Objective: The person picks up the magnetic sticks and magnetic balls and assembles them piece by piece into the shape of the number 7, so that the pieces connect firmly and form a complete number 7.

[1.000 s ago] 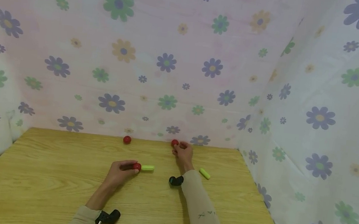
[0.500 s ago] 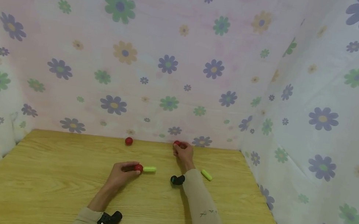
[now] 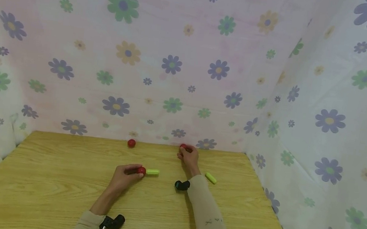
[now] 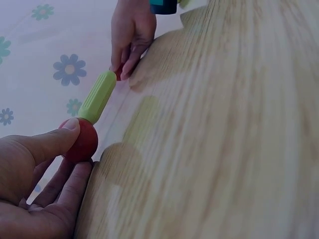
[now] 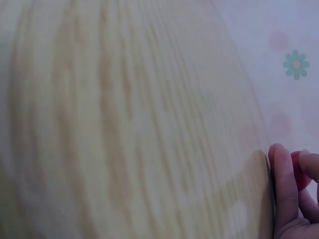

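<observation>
My left hand (image 3: 123, 177) pinches a red ball (image 3: 142, 171) between thumb and fingers, low over the table. From that ball a ridged lime-green rod (image 4: 97, 95) points away to the right, its near end against the ball. At the table's back edge, my right hand (image 3: 190, 158) holds another red ball (image 3: 183, 146), partly hidden by the fingers. The right wrist view catches only a strip of this ball (image 5: 300, 171) between thumb and fingers.
A loose red ball (image 3: 131, 143) sits by the table's back edge, left of the right hand. A second lime-green rod (image 3: 211, 178) lies right of the right forearm. Flowered cloth (image 3: 188, 73) closes off the wood-grain table (image 3: 61, 176) behind and at the sides.
The right hand and its red ball have shifted slightly right along the back edge, and the fingers cover more of that ball. The left hand keeps its grip with no clear movement.
</observation>
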`<state>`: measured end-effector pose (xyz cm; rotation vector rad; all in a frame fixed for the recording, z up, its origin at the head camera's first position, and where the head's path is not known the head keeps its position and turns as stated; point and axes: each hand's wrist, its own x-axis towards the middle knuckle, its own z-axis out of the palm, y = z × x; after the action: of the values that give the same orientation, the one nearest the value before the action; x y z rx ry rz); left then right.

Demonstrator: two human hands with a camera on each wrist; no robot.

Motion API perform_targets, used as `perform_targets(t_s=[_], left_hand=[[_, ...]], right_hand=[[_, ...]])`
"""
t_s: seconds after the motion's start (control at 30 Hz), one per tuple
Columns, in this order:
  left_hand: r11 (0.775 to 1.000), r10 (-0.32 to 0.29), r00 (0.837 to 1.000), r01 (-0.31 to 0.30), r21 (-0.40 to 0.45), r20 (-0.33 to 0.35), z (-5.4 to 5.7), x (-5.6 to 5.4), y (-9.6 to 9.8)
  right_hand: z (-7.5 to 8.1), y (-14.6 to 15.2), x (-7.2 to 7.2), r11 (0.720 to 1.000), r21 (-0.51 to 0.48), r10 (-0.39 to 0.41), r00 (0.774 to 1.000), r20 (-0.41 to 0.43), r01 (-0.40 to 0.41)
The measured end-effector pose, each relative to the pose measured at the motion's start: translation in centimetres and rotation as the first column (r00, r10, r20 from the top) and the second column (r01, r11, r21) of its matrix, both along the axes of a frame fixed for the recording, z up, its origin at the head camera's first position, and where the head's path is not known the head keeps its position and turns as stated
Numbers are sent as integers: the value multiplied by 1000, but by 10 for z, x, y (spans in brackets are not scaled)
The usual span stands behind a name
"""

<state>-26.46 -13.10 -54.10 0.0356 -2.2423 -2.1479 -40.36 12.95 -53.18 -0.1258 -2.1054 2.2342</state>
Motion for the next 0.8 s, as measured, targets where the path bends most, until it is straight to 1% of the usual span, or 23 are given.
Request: perform_targets(t_s=[0.1, 0.23, 0.47, 0.63, 0.8], left_hand=[[1000, 2, 1000, -2, -8, -5, 0, 0, 0], [1000, -1, 1000, 1, 4, 1, 1, 0, 0], [1000, 3, 1000, -2, 12, -10, 0, 0, 2], [1000, 12, 1000, -12, 6, -4, 0, -1, 2], [1000, 16, 1000, -16, 5, 5, -1, 0, 2]], right_hand=[[0, 0, 1, 1000, -4, 8, 1000, 5, -8], [1, -1, 3, 1000, 10, 17, 1000, 8, -17], [-1, -1, 3, 995, 91, 41, 999, -21, -39], [1, -2, 7, 988, 143, 59, 998, -29, -54], [3, -3, 13, 988, 145, 61, 998, -30, -56]])
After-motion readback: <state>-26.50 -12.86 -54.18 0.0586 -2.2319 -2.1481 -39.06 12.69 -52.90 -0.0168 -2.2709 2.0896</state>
